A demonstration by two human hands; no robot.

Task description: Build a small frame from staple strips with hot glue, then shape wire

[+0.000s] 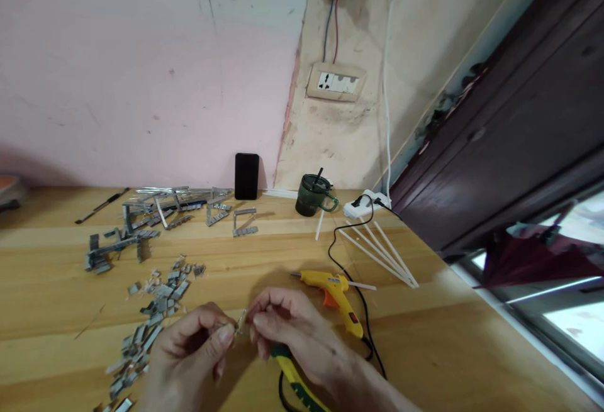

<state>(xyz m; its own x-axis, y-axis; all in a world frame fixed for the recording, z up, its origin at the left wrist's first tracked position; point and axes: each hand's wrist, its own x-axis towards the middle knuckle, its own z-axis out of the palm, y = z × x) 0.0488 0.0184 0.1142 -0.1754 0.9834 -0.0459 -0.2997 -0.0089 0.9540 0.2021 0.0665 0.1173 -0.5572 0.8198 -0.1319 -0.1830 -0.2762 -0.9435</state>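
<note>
Both hands meet low in the middle of a wooden table (425, 336). My left hand (191, 352) pinches one end of a small silvery piece (241, 321) between thumb and forefinger. My right hand (295, 330) pinches its other end with curled fingers. A yellow and green tool handle (295, 377) lies under my right wrist. A yellow glue gun (333, 289) with an orange trigger lies just right of my right hand, nozzle pointing left.
Several small grey metal pieces (155, 311) are scattered left of my hands, with bent metal strips (160, 217) farther back. White glue sticks (382, 251), a green mug (312, 195), a black phone (246, 175) and a white power strip (365, 203) stand near the wall.
</note>
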